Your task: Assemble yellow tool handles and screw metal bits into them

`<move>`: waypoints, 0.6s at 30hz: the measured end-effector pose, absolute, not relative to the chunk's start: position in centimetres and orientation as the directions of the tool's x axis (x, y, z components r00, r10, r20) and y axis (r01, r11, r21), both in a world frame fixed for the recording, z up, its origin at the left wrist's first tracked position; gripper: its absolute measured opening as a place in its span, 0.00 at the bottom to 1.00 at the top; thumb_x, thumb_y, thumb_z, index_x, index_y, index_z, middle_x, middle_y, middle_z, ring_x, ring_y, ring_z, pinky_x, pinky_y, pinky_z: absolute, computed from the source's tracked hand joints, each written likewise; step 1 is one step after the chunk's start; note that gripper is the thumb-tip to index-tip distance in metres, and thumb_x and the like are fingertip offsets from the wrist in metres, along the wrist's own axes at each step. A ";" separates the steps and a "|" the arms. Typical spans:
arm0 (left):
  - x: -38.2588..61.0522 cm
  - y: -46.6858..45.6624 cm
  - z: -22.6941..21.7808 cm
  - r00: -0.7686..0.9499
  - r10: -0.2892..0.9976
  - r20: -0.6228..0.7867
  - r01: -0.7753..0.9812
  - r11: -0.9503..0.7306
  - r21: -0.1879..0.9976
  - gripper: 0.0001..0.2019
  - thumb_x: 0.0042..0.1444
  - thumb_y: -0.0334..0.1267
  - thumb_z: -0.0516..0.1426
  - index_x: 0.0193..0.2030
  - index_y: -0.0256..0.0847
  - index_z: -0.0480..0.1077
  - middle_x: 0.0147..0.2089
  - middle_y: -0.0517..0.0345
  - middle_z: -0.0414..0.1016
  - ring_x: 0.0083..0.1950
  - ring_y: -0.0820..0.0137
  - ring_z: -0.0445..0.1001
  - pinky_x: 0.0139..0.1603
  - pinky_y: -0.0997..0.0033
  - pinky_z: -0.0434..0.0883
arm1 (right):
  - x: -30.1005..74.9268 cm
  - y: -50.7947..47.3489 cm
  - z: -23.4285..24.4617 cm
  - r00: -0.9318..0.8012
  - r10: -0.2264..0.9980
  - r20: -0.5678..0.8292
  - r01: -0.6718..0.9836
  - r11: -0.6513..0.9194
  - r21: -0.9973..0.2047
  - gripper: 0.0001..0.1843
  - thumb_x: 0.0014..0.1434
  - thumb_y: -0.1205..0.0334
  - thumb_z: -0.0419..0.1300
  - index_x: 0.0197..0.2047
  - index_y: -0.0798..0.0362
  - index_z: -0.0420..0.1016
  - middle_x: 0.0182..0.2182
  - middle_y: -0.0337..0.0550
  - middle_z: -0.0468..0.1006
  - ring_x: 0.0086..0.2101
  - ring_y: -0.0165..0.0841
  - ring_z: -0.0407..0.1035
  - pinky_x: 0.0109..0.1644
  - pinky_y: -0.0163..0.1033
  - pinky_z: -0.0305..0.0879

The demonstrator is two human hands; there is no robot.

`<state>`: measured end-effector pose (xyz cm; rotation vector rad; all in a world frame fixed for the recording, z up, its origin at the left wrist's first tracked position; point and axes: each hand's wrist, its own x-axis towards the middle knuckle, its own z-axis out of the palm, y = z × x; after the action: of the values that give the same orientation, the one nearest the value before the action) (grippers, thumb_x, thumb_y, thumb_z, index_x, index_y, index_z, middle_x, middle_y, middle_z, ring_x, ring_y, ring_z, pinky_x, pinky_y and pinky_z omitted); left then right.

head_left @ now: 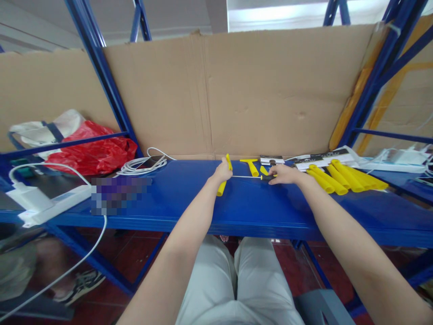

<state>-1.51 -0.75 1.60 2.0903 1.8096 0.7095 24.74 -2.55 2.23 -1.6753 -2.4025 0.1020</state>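
My left hand (223,171) is closed around a yellow T-shaped plastic handle (221,188), which shows above and below the fingers. In my right hand (283,174) is a screwdriver (266,178) with a black and yellow grip. Its thin metal shaft points left and reaches to the yellow part at my left hand; whether the tip sits inside it is hidden. Just behind the shaft lies a second yellow T-shaped handle (253,169), with a small yellow piece (264,170) beside my right fingertips.
Several yellow tubular pieces (352,177) lie at the right of the blue shelf (189,207), near black-and-white packaging (321,158). To the left are a coiled white cable (142,166), a power strip (64,203) and a red bag (94,149). Cardboard (257,95) walls the back; another person's leg (50,266) shows lower left.
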 end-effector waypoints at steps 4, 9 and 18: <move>-1.5 -0.7 1.5 0.100 0.976 0.192 0.833 -0.188 0.521 0.26 0.58 0.24 0.55 0.63 0.33 0.57 0.57 0.32 0.75 0.56 0.54 0.78 0.52 0.63 0.73 | 23.9 -2.3 1.7 -0.403 0.909 0.107 0.874 0.417 -0.250 0.11 0.47 0.56 0.67 0.34 0.51 0.81 0.32 0.40 0.82 0.35 0.39 0.75 0.38 0.38 0.67; -1.1 -0.9 1.6 0.162 0.956 0.246 0.819 -0.269 0.507 0.27 0.55 0.22 0.56 0.62 0.33 0.58 0.57 0.32 0.76 0.58 0.54 0.77 0.56 0.60 0.71 | 23.0 -2.4 1.4 -0.449 0.883 0.138 0.817 0.468 -0.337 0.10 0.50 0.56 0.67 0.35 0.50 0.81 0.31 0.41 0.83 0.34 0.36 0.76 0.38 0.37 0.69; 0.4 -1.7 1.5 0.396 0.843 0.363 0.746 -0.526 0.409 0.27 0.53 0.21 0.53 0.60 0.38 0.59 0.56 0.40 0.76 0.57 0.56 0.77 0.56 0.58 0.72 | 21.9 -2.6 1.8 -0.337 0.768 0.545 0.688 0.596 -0.414 0.06 0.54 0.65 0.62 0.37 0.52 0.78 0.32 0.44 0.82 0.33 0.33 0.76 0.43 0.39 0.73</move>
<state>0.44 -1.67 1.52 2.4691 1.4218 0.8041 21.89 -2.58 1.81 -1.1472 -2.0993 0.1414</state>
